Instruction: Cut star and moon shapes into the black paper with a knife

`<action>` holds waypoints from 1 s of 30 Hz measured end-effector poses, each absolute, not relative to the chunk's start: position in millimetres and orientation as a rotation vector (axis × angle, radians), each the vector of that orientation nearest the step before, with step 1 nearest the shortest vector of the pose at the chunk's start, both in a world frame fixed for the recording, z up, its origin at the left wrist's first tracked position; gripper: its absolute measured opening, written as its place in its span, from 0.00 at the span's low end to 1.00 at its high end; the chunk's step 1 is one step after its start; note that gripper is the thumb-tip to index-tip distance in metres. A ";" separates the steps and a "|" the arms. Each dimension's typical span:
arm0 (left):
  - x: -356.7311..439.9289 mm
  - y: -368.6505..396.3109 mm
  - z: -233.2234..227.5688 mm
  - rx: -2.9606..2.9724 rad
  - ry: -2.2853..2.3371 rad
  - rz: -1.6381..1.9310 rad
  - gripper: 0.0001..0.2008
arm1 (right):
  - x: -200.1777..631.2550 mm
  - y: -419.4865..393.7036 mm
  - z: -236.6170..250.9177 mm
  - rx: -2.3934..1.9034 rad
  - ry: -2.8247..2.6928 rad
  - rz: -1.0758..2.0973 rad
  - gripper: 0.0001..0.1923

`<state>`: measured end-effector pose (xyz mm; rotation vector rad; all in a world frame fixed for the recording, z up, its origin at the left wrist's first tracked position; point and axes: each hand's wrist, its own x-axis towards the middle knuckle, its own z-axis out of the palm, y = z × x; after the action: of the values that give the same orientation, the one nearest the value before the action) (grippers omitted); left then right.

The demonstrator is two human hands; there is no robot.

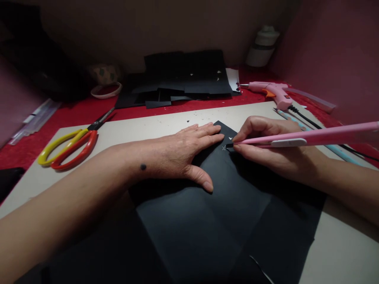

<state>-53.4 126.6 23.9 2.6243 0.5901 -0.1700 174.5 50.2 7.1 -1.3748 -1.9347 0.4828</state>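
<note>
Nearest the camera, a black sheet point(189, 228) lies over the pale board point(340, 248), one corner pointing away from the person; faint creases cross it, so it looks to have been folded and opened flat. Its spread across the board gives a firm, even backing under whatever is pressed into it.

On that sheet the left hand point(183, 156) rests palm down, fingers straight and together, thumb splayed toward the body. It grips nothing; it presses, probably to keep the paper from sliding under the tool. The fingertips stop just beside the working spot, close enough to pin the paper where force is applied.

Just right of them, the right hand point(266, 146) is closed in a writing grip around a pink knife point(310, 136), its long handle running off to the right and its dark tip touching the sheet beside small pale marks near the far corner.

Left of the sheet, scissors point(69, 144) lie half on the board, within reach. Farther back on the red cloth point(89, 108), a pink glue gun point(275, 92) lies on its side at the right, and black offcuts point(183, 77) are piled against the wall.
</note>
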 end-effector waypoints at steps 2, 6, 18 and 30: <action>-53.6 126.4 24.0 2.628 0.588 -0.175 0.54 | 174.3 50.0 7.2 -1.368 -1.940 0.496 0.03; -54.4 126.4 24.5 2.621 0.592 -0.171 0.54 | 174.5 48.9 7.4 -1.356 -1.961 0.506 0.03; -53.6 126.6 24.6 2.623 0.582 -0.167 0.55 | 175.6 51.6 9.7 -1.380 -1.924 0.556 0.04; -54.7 126.5 25.4 2.623 0.604 -0.188 0.53 | 174.8 52.6 10.6 -1.378 -1.917 0.563 0.04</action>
<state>-54.7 126.5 25.4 2.6235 0.6037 -0.1883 174.8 52.6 10.6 -1.3778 -1.9172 0.5626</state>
